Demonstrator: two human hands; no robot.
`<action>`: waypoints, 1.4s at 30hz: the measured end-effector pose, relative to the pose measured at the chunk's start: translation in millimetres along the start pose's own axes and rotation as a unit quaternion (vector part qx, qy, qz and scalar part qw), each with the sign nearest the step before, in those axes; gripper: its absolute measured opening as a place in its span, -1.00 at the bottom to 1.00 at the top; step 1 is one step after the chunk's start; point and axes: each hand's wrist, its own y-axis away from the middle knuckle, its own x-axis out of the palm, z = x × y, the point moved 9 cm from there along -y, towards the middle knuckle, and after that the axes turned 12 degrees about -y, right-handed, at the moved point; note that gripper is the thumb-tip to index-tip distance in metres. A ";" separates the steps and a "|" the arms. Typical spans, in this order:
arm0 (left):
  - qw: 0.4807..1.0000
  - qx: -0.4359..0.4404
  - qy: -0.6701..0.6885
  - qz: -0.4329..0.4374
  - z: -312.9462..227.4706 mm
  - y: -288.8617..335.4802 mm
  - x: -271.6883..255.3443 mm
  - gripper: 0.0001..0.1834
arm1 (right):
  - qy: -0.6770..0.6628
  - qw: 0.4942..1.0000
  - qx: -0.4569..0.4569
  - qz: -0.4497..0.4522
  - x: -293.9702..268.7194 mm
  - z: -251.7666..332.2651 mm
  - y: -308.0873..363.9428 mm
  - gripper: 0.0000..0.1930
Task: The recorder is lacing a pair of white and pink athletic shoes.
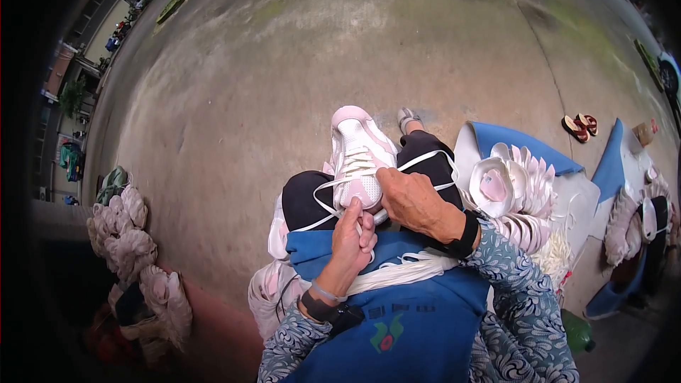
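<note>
On my lap lies a pink and white shoe upper (358, 145), its rounded pink end pointing away from me. A flat white shoelace (357, 176) zigzags through its eyelets, and long loops hang out to both sides. My left hand (345, 245) is closed at the near end of the upper, thumb against it, a strand of lace at its curled fingers. Against the upper's right edge, my right hand (420, 204) is closed on the lace; its fingertips are partly hidden. Below the hands, a bundle of white laces (404, 273) lies across my blue apron (425, 326).
Stacked pink and white uppers (521, 184) sit at my right beside a blue sheet (525, 145). More bundled uppers (128, 234) are piled at the left. Red sandals (580, 128) lie on the concrete floor (284, 64). A green bottle (578, 332) is low at the right.
</note>
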 end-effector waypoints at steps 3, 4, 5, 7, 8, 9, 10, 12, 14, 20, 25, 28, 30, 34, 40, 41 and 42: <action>0.999 0.028 -0.029 -0.001 -1.7 -4.8 9.4 -0.73 | -0.004 1.000 0.008 0.000 0.9 -3.7 0.8 -0.80; 0.996 0.049 -0.072 0.013 -0.3 -6.7 12.8 -0.72 | -0.014 1.000 0.015 0.002 0.0 -5.5 0.6 -0.79; 0.991 0.069 -0.114 0.026 0.1 -8.0 14.7 -0.72 | -0.024 0.999 0.022 0.004 -0.2 -6.7 1.0 -0.79; 0.989 0.071 -0.122 0.034 0.8 -9.8 11.7 -0.70 | -0.027 0.999 0.029 0.005 -0.9 -6.4 1.2 -0.78; 0.990 0.060 -0.116 0.054 1.9 -9.5 12.4 -0.68 | -0.031 0.999 0.037 0.007 -1.0 -8.5 1.9 -0.78; 0.990 0.048 -0.109 0.073 2.9 -9.2 13.4 -0.66 | -0.030 0.999 0.037 0.008 -0.4 -9.7 3.3 -0.78; 0.990 0.048 -0.108 0.073 1.7 -8.9 12.4 -0.66 | -0.039 0.998 0.045 0.004 -0.2 -12.5 5.3 -0.77; 0.993 0.014 -0.079 0.085 5.4 -6.1 11.3 -0.62 | -0.049 0.997 0.056 0.002 -0.4 -16.5 8.5 -0.77; 0.991 -0.012 -0.096 0.096 -0.4 3.1 9.1 -0.61 | -0.062 0.997 0.045 -0.028 -9.4 -14.6 11.1 -0.68; 0.938 0.137 -0.314 0.056 -82.2 49.5 -34.1 -0.57 | -0.075 0.988 0.119 -0.066 -56.3 -41.0 17.1 -0.77; 0.900 0.333 -0.243 -0.139 -205.6 109.2 -112.9 -0.61 | -0.167 0.980 0.106 -0.006 -40.1 -37.0 13.7 -0.79; 0.898 0.379 -0.182 -0.131 -236.6 136.2 -147.0 -0.66 | -0.163 0.984 0.071 0.014 -22.3 -30.7 8.3 -0.83; 0.821 0.487 -0.148 -0.258 -257.0 167.9 -169.1 -0.70 | -0.177 0.983 0.058 0.000 -23.9 -26.4 5.1 -0.87; 0.678 0.583 -0.135 -0.426 -274.4 207.2 -189.2 -0.71 | -0.143 0.988 0.050 -0.010 -34.6 -28.7 3.3 -0.88; 0.795 0.380 -0.376 -0.285 -230.3 117.7 -126.4 -0.67 | -0.116 0.990 0.076 -0.016 -32.8 -28.9 8.5 -0.86; 0.783 0.365 -0.443 -0.240 -213.8 103.8 -107.6 -0.66 | -0.115 0.991 0.071 -0.003 -29.4 -25.1 8.6 -0.86; 0.767 0.350 -0.506 -0.183 -195.9 83.5 -83.8 -0.65 | -0.134 0.986 0.096 -0.015 -31.6 -28.3 12.4 -0.86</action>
